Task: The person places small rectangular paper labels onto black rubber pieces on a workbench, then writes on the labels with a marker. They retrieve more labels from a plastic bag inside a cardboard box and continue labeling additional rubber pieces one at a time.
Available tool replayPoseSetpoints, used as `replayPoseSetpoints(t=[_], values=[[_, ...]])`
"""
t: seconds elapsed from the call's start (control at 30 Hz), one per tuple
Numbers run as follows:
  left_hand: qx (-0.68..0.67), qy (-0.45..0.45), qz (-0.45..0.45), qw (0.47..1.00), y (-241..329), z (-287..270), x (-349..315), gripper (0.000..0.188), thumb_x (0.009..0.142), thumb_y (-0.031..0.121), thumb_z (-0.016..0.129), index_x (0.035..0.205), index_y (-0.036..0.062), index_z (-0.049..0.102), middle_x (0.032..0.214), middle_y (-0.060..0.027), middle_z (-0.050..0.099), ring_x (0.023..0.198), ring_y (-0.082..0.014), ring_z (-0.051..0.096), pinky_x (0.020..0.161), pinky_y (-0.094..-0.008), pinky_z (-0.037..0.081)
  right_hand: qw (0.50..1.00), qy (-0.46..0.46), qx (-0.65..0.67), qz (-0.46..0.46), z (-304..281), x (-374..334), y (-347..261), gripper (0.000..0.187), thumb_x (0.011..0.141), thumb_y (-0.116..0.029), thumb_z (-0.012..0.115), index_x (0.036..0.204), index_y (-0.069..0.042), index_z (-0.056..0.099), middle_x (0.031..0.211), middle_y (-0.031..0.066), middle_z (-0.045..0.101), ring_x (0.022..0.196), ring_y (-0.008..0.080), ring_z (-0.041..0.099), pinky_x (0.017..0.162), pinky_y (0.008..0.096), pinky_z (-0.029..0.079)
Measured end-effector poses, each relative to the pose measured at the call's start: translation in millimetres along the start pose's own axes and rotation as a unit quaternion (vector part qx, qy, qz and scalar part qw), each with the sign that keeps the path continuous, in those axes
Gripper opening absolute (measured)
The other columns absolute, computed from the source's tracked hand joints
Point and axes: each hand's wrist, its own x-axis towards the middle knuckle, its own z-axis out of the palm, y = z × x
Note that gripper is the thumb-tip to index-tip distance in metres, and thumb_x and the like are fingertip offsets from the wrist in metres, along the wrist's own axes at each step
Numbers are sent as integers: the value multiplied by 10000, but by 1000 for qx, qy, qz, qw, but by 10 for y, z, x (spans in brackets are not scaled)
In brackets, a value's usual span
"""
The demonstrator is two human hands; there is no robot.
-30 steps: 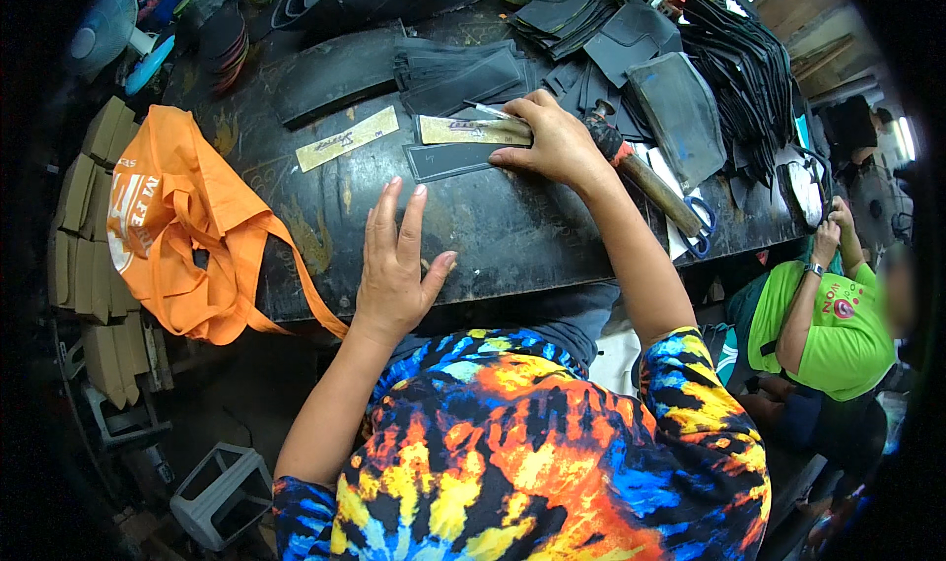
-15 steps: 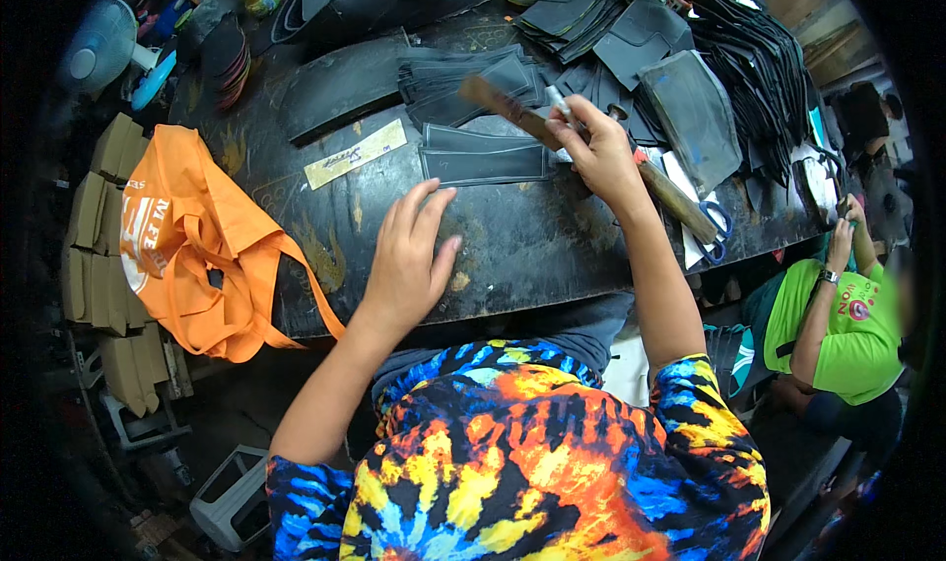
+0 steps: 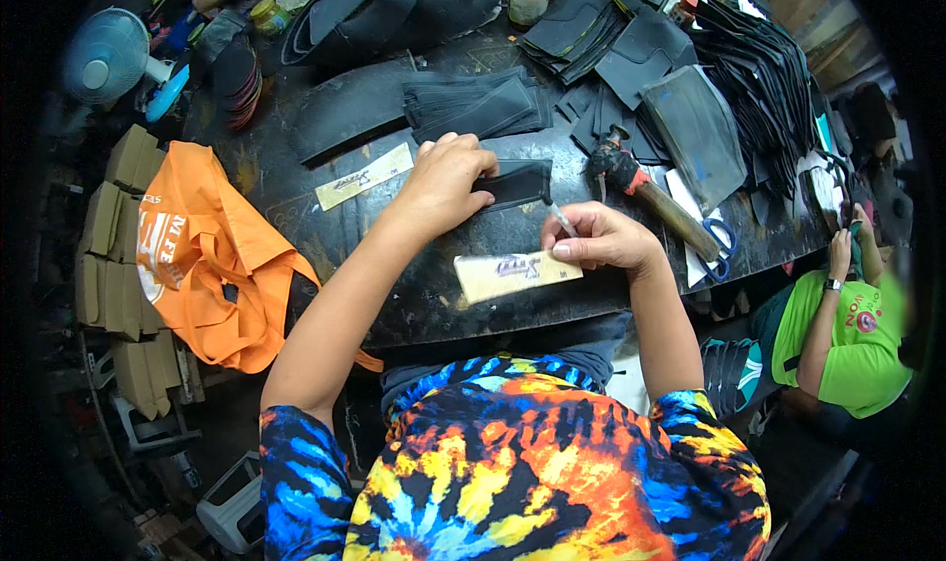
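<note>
My right hand (image 3: pixel 603 241) is closed, with a slim pale pen (image 3: pixel 564 218) between its fingers and a cream card template (image 3: pixel 512 274) with handwriting on it. The pen's dark tip meets the right end of a flat black strip (image 3: pixel 522 180) that has a pale line along its edge. My left hand (image 3: pixel 445 182) lies over the left part of that strip, its fingers bent and its thumb at the lower edge; the fingers hide that part. A second cream card (image 3: pixel 365 175) rests on the table left of my left hand.
A hammer (image 3: pixel 655 195) with a wooden handle lies on the right, beside blue-handled scissors (image 3: pixel 724 246). Stacked black pieces (image 3: pixel 473 103) sit beyond my hands. An orange bag (image 3: pixel 212 275) hangs at the table's left edge. A person in a green shirt (image 3: pixel 838 334) works at right.
My right hand has come nearer with the pen and card, and the card has turned its written face up. My left hand has moved up and right onto the black strip.
</note>
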Motion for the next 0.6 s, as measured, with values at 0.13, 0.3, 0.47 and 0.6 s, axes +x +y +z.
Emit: replayPoseSetpoints(t=[0.13,0.3,0.47,0.6], values=[[-36,33,22,999,-43,68,125,258,808,140,822,1018,60,696,1146,-132,656,1128,-340,597,981,-449,477,1000,17,8,12,-34,11,-8,241,965,-281,782,1067,-87,682,759,-66,585,569,22,484,488,192,355],[-83,9,-49,995,-74,110,221,349,789,142,841,1082,33,685,1055,-148,692,1112,-366,629,979,-450,504,999,38,1,14,-33,5,-27,252,946,-289,799,1040,-89,679,757,-57,612,566,28,517,489,195,388],[8,66,-46,997,77,114,106,341,821,132,814,1134,45,710,1032,-161,731,1042,-361,694,913,-457,538,999,41,0,14,-26,-39,-45,254,940,-289,804,1029,-84,683,757,-49,621,565,30,518,491,198,390],[-156,109,-39,981,60,-58,-146,220,910,76,696,1123,21,701,1064,-191,725,1027,-372,703,914,-450,547,999,42,11,22,0,-48,-67,247,945,-283,799,1029,-82,682,741,-55,600,559,34,512,487,202,385]])
